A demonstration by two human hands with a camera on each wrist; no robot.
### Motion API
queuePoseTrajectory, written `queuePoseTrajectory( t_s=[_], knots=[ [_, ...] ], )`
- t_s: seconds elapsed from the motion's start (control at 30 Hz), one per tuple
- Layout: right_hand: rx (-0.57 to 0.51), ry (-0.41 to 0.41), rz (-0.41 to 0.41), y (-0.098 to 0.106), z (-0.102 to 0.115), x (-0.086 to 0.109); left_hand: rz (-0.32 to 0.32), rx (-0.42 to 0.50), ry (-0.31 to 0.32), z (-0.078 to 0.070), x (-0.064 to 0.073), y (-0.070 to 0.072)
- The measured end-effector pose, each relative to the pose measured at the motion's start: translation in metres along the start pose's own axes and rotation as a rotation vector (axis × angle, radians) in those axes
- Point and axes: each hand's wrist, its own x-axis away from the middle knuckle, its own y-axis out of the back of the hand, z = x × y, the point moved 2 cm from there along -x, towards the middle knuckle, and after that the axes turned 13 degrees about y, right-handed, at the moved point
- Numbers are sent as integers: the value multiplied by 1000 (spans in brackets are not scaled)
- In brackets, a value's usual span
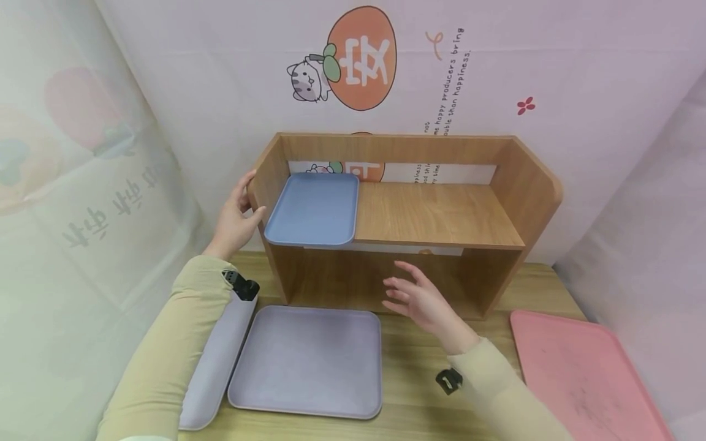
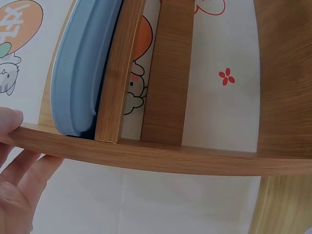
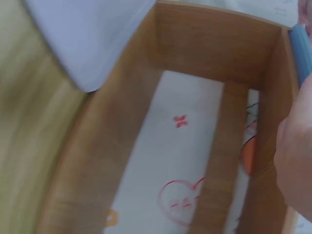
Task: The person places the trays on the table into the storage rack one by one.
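A two-tier wooden shelf (image 1: pixel 441 214) stands on the table against the patterned cloth. On the left of its upper board lies a blue tray (image 1: pixel 314 208), its front rim slightly past the board's edge. My left hand (image 1: pixel 237 217) grips the shelf's left side panel (image 2: pixel 161 163), thumb on one face and fingers on the other in the left wrist view. My right hand (image 1: pixel 421 300) hovers before the lower compartment with loosely bent fingers, holding nothing. In the right wrist view only part of the right hand (image 3: pixel 295 156) shows, at the right edge.
A pale purple tray (image 1: pixel 309 361) lies flat before the shelf. Another purple tray (image 1: pixel 217 361) is at its left, partly behind my left sleeve. A pink tray (image 1: pixel 584 367) lies on the right of the wooden table (image 1: pixel 410 392). Cloth walls (image 1: pixel 645 184) enclose the sides.
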Motion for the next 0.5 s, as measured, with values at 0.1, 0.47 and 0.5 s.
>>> queuePoseTrajectory(
  t_s=[0.1,0.47,0.5],
  knots=[
    [-12,11,65,21,-12,15,0,-4,0,1,0,0],
    [-105,-10,377,131,-45,82,10,-6,7,-2,-1,-2],
    [-113,-14,386,141,-46,88,12,-9,8,-3,-1,-3]
  ],
)
